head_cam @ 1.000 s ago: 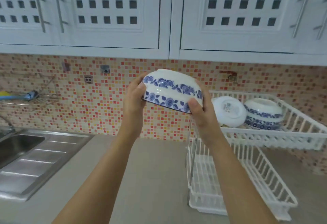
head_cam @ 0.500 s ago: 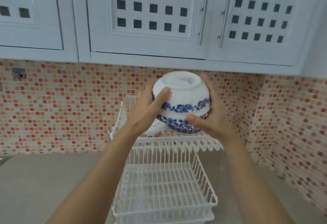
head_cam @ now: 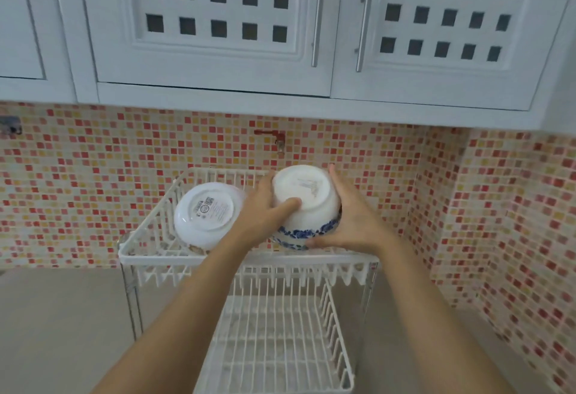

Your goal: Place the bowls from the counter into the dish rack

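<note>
A white bowl with a blue flower band [head_cam: 307,203] is held upside down, its base towards me, over the right part of the upper tier of the white dish rack [head_cam: 249,259]. My left hand [head_cam: 265,216] grips its left side with the thumb across the base. On the bowl's right side, my right hand [head_cam: 349,219] cups it. Whether the bowl touches the rack or another bowl beneath it is hidden. A plain white bowl [head_cam: 207,216] leans base-out in the left part of the same tier.
The rack's lower tier [head_cam: 280,347] holds nothing and stands on the grey counter [head_cam: 62,331]. White wall cabinets [head_cam: 218,35] hang overhead. Mosaic tile walls [head_cam: 514,222] close in behind and on the right.
The bowl, gripped by both hands, has been carried right from beside the sink and lowered into the rack's upper tier. The view turned right with it.
</note>
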{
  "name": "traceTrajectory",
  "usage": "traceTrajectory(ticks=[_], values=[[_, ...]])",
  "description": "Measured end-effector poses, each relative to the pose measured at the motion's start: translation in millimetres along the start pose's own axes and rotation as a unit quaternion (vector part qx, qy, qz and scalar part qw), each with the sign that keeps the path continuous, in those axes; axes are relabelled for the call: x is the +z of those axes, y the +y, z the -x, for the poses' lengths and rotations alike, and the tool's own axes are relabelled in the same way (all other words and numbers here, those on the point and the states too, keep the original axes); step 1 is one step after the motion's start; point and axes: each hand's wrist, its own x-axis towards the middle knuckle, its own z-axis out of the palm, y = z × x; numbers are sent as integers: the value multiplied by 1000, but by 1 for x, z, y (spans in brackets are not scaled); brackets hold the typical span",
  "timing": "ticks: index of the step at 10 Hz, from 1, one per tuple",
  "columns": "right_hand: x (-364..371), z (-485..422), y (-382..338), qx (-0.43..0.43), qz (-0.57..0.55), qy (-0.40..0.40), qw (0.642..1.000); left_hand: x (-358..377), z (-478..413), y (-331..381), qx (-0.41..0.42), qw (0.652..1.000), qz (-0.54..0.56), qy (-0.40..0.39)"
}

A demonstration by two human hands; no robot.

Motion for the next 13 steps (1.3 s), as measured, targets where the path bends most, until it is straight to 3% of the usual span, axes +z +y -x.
traceTrajectory(ticks=[1, 4, 11, 12, 13], values=[[9, -6, 13, 0, 49, -35, 998, 13, -5, -11, -14, 998, -59, -9], [20, -14, 19, -29, 138, -24, 990, 16, -11, -25, -38, 989, -137, -43], [16, -15, 22, 11, 35, -68, 997, 25, -7, -17, -50, 969, -239, -43], [12, -10, 20, 17, 27, -62, 998, 24, -1, -12, -17, 967, -254, -5], [-5, -3, 6, 4, 51, -7, 999, 14, 3, 9, 41, 963, -256, 71]])
